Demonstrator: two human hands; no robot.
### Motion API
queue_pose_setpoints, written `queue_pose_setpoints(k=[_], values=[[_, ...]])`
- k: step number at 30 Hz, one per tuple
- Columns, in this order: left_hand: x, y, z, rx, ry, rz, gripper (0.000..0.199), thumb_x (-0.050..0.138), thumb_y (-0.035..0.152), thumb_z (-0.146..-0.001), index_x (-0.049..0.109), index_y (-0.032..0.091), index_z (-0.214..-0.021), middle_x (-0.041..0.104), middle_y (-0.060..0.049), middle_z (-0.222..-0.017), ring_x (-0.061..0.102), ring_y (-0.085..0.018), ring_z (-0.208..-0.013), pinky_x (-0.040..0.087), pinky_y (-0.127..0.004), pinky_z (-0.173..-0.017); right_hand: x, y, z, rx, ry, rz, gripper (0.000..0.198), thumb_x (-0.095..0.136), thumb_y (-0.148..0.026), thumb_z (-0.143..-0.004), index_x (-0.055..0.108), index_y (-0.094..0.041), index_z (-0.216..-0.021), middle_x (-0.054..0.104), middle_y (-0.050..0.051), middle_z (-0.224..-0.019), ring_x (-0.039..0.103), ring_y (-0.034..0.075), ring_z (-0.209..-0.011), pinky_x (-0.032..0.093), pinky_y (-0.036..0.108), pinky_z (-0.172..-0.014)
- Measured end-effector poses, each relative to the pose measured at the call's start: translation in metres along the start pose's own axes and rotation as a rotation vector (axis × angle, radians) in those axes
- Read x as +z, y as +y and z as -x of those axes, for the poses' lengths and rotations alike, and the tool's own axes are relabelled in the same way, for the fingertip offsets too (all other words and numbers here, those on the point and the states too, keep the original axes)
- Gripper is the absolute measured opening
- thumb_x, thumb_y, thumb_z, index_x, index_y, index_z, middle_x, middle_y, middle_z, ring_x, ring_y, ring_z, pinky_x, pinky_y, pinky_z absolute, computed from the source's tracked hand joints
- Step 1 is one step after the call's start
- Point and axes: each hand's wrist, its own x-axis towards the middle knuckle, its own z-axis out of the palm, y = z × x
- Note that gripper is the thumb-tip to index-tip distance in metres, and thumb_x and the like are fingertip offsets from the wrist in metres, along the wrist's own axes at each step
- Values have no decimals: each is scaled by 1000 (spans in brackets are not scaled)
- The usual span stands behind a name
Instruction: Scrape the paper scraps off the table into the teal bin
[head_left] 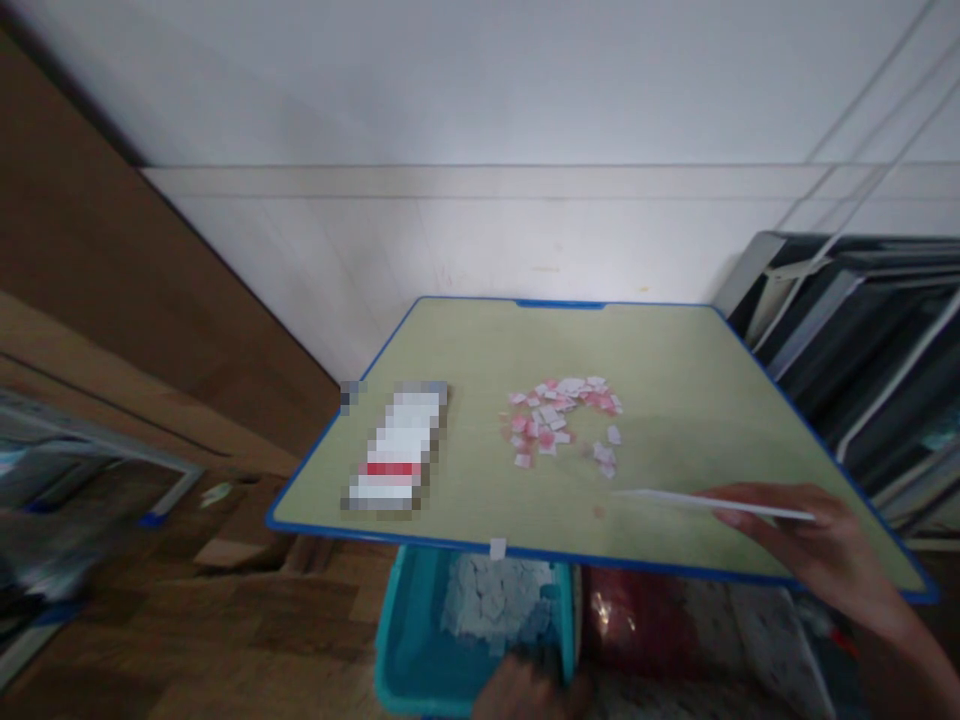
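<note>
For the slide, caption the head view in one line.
Right hand holds a white strip over a table beside paper bits; left hand at a bin.

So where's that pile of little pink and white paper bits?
The paper bits lie mid-table, right of the blurred packet, beyond the right hand.

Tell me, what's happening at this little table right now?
A person sits at a green table with a blue rim. Their right hand rests on the tabletop near the front right edge, holding a thin white strip flat along the surface. The left hand is below the table edge, at a teal bin filled with pale paper squares. A loose cluster of small pink and white paper bits lies mid-table, with a blurred white stack to its left.
</note>
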Motion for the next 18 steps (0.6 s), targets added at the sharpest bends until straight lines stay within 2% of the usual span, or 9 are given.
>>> queue_pose_setpoints(k=[3,5,6,8,10,12,14,16,18], values=[[-2,-1,-1,10,-3,7,27,74,30,-68,59,25,-90,64,2,-57,57,-22,-37,49,-30,-33,26,-18,0,27,122,-11,23,62,-40,-77,75,-21,-72,74,3,-63,66,18,-47,50,24,-41],[-3,-1,-1,14,4,8,30,75,30,-66,59,25,-90,64,2,-57,56,-22,-37,48,-30,-34,51,-34,-1,36,28,-51,25,57,-37,-81,75,-21,-76,74,2,-64,66,17,-49,50,23,-43],[-3,-1,-1,14,18,6,31,76,31,-65,59,25,-90,64,2,-57,56,-22,-37,48,-30,-34,63,-42,-2,38,-50,-63,24,55,-35,-83,75,-22,-80,75,1,-68,68,17,-55,53,23,-49],[-1,0,-1,-5,60,-2,32,76,31,-64,59,25,-90,64,1,-58,55,-22,-37,47,-30,-35,82,-56,-4,-2,-121,-71,23,53,-32,-84,75,-22,-83,76,1,-76,70,18,-67,55,26,-63],[2,0,-2,-5,98,6,29,76,32,-64,58,25,-86,63,1,-56,54,-21,-36,46,-29,-35,92,-64,-5,-53,-226,-118,24,51,-31,-86,74,-23,-88,76,0,-83,70,17,-75,54,27,-71],[4,0,-1,4,114,16,27,76,32,-64,58,24,-83,63,0,-56,54,-21,-36,46,-29,-34,93,-67,-5,-97,-330,-187,26,48,-32,-88,73,-24,-92,76,0,-87,70,16,-78,53,26,-73],[5,0,-1,5,115,21,32,77,31,-62,59,24,-87,63,0,-55,55,-22,-37,46,-29,-34,88,-64,-3,-112,-367,-223,27,47,-33,-89,73,-25,-93,76,0,-88,70,16,-78,53,25,-72],[5,1,0,-16,115,27,37,78,31,-61,59,25,-93,63,1,-54,55,-23,-36,46,-29,-34,78,-54,-1,-92,-302,-192,26,48,-34,-88,73,-26,-91,76,1,-87,71,17,-79,54,28,-73],[4,1,0,-33,107,32,37,76,33,-63,59,27,-94,63,1,-56,55,-22,-37,46,-29,-34,64,-40,-1,-60,-176,-132,24,51,-35,-86,73,-26,-90,76,3,-88,70,20,-83,55,32,-75]])
